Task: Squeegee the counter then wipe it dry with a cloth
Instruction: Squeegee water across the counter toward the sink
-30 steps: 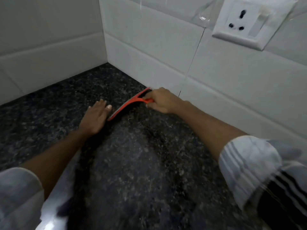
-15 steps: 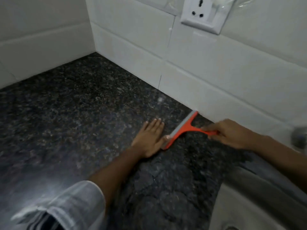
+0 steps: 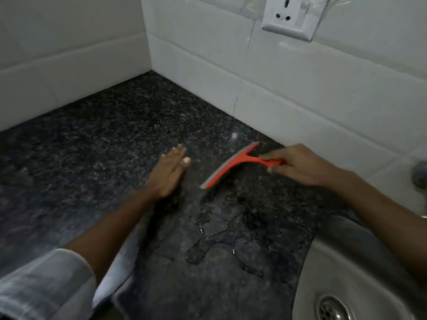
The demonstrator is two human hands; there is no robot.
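Squeegee [image 3: 228,166], orange with a grey blade, sits right of centre frame, its handle gripped by the right hand [image 3: 300,166], blade angled over the dark speckled counter [image 3: 104,144]. Just left of it, apart from the blade, the left hand [image 3: 167,174] lies flat with straight fingers. Water film [image 3: 219,229] spreads below the blade toward the sink [image 3: 323,269] at lower right.

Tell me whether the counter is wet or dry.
Wet: water pools on the counter below the squeegee, glinting near the sink.

Open counter [image 3: 97,144] leftward, tiled walls [image 3: 300,93] behind, sink [image 3: 346,273] right
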